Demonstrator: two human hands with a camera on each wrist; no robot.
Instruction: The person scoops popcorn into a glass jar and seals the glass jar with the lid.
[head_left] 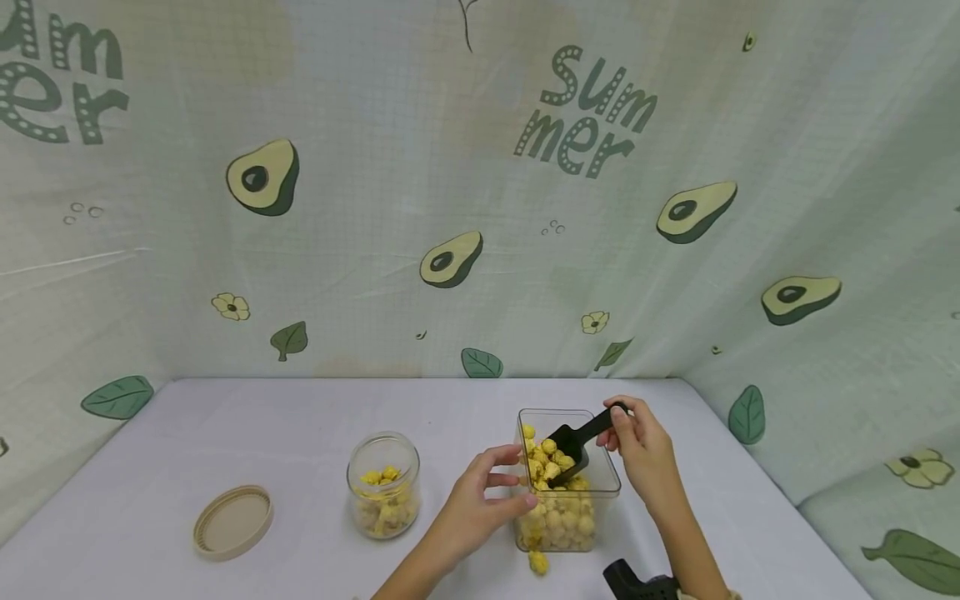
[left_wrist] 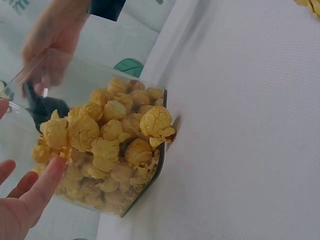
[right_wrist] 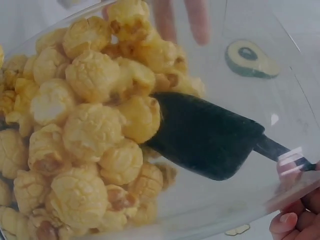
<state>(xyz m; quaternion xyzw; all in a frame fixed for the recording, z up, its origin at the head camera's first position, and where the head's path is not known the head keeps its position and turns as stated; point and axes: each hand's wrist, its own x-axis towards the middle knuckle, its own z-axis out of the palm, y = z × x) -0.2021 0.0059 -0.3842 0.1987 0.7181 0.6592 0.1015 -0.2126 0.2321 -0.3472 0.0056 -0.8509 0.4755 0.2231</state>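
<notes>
In the head view, a clear square container, partly filled with yellow popcorn, is right of the middle. My right hand grips the handle of a small black scoop, whose blade reaches down into the popcorn. Through the clear wall in the right wrist view, the scoop blade lies against popcorn pieces. My left hand rests its spread fingers and thumb around the container's near left corner. In the left wrist view, a fingertip is right at the wall.
Left of the container stands a round clear jar, lidless, with some popcorn inside. A round beige lid lies farther left. One loose popcorn piece lies before the container. A printed curtain hangs behind the white table.
</notes>
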